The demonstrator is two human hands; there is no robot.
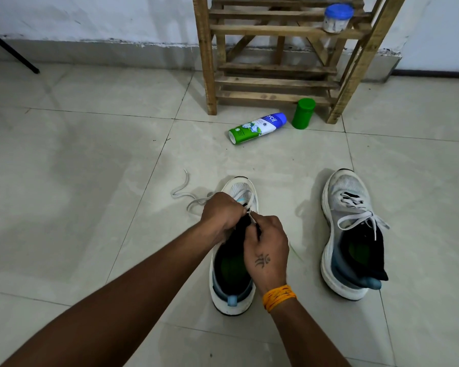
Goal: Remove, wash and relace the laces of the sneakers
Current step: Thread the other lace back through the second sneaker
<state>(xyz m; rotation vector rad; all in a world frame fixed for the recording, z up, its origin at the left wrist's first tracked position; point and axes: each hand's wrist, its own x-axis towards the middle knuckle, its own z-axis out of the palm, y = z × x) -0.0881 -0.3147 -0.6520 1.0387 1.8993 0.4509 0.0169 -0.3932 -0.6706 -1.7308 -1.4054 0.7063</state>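
1. Both hands work the near sneaker [233, 274]: left hand [221, 214] pinching its lace [194, 201], right hand [266, 247] pinching another strand.
2. Limp and light, the lace trails toward 10 o'clock; best gripped near the eyelets.
3. At 3 o'clock, the second sneaker [351, 234] is laced.

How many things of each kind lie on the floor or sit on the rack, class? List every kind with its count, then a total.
Sneakers: 2, the left sneaker being worked on and the right sneaker
Lying bottle: 1
Green container: 1
Blue-lidded jar: 1
Wooden rack: 1
Total: 6
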